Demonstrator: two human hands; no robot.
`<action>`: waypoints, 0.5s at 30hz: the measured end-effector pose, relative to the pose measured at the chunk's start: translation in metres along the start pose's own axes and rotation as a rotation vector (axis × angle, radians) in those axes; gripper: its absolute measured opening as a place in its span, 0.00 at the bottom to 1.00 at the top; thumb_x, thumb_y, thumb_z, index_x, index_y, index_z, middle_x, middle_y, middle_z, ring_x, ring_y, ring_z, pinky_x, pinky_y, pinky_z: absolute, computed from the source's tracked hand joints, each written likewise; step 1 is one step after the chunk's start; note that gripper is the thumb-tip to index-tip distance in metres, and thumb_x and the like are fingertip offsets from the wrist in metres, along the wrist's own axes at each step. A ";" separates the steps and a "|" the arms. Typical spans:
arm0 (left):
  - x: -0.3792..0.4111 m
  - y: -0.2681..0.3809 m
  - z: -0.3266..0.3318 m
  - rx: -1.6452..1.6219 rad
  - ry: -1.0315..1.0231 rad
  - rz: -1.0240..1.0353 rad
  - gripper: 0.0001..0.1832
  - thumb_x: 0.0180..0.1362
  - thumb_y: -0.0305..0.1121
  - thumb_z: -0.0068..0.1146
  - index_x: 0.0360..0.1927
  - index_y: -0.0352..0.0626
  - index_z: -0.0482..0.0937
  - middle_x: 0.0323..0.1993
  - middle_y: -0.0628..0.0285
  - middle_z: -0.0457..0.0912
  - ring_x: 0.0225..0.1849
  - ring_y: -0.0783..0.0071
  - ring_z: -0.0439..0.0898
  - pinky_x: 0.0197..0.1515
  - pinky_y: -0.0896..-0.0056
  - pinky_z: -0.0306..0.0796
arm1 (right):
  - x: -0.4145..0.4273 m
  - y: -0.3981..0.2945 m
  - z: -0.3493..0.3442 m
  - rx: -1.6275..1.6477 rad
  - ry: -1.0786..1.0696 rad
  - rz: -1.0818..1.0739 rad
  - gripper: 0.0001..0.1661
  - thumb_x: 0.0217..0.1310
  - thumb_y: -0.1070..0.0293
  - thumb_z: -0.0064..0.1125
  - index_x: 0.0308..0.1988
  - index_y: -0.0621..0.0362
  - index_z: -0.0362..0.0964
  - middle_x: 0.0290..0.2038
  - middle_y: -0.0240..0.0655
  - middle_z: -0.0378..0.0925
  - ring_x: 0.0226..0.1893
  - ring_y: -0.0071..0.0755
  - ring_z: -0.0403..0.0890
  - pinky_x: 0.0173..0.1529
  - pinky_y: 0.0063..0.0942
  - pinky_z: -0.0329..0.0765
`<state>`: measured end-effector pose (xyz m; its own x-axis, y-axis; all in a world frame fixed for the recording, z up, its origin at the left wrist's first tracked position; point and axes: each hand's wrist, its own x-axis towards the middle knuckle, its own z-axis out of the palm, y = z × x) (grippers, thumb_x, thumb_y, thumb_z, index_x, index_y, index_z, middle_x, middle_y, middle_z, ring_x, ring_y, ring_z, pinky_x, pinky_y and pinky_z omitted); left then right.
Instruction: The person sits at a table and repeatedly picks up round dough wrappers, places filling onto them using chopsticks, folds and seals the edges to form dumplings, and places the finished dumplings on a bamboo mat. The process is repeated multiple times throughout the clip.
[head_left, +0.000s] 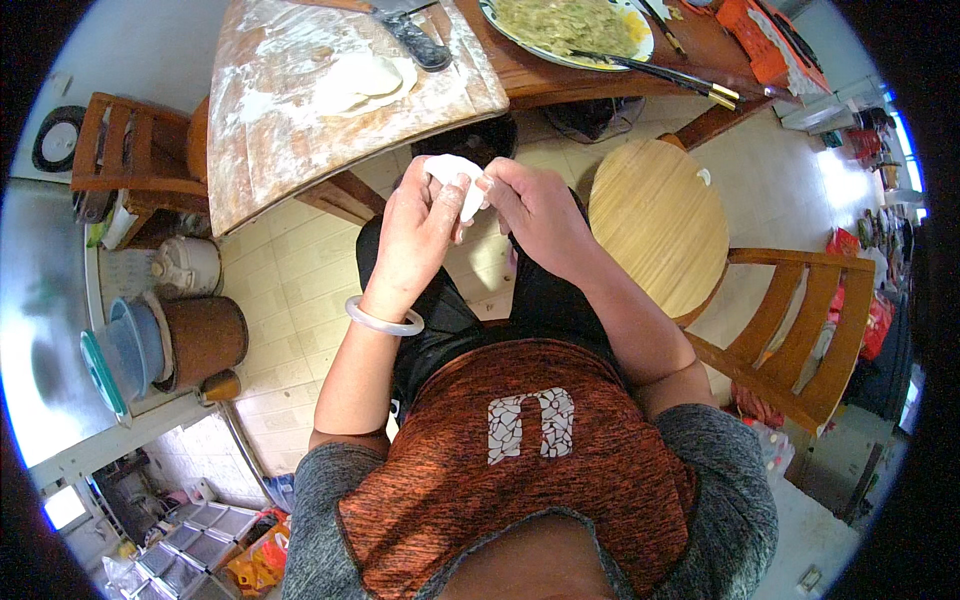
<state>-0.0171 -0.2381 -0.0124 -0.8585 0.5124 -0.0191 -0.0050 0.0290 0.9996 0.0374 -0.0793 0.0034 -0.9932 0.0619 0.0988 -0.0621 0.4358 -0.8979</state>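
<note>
A folded white dough wrapper (454, 169) is held between both hands above my lap, just off the board's near edge. My left hand (424, 217), floury and with a pale bangle on its wrist, grips it from the left. The fingertips of my right hand (529, 206) pinch its right edge. Whether filling is inside cannot be seen. Flat dough rounds (367, 84) lie overlapping on the floured wooden board (281, 161). A knife or cleaver with a black handle (420, 45) rests on the board's far part. To the right, a plate holds a greenish minced filling (570, 26).
Black chopsticks with gold ends (675, 75) lie across the plate's rim. A round wooden stool or chair seat (660, 225) stands at the right, bearing a small white scrap (703, 177). Wooden chairs stand on both sides. A brown bucket (202, 341) and plastic basins (135, 337) are at the left.
</note>
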 end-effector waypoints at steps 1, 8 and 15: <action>0.000 0.000 0.000 -0.004 0.012 -0.001 0.10 0.69 0.33 0.50 0.43 0.35 0.71 0.24 0.65 0.77 0.21 0.83 0.71 0.25 0.78 0.66 | 0.000 0.000 0.000 -0.012 -0.019 0.010 0.19 0.70 0.62 0.49 0.29 0.66 0.65 0.23 0.52 0.69 0.25 0.55 0.75 0.31 0.41 0.69; 0.001 -0.001 0.000 -0.076 0.010 -0.013 0.10 0.68 0.31 0.51 0.45 0.34 0.70 0.24 0.65 0.78 0.21 0.84 0.71 0.25 0.80 0.66 | 0.002 0.005 0.001 -0.065 0.014 -0.050 0.19 0.71 0.60 0.48 0.31 0.65 0.68 0.22 0.46 0.70 0.25 0.46 0.74 0.32 0.39 0.70; 0.001 -0.005 0.004 -0.195 0.026 -0.002 0.10 0.67 0.30 0.52 0.46 0.35 0.70 0.29 0.64 0.79 0.25 0.84 0.72 0.29 0.81 0.68 | 0.000 0.003 -0.001 -0.135 0.041 -0.058 0.18 0.70 0.61 0.48 0.32 0.66 0.68 0.24 0.51 0.72 0.29 0.57 0.77 0.35 0.44 0.71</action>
<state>-0.0160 -0.2344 -0.0176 -0.8712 0.4905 -0.0229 -0.1035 -0.1378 0.9850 0.0372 -0.0768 0.0014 -0.9834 0.0682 0.1684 -0.1025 0.5567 -0.8244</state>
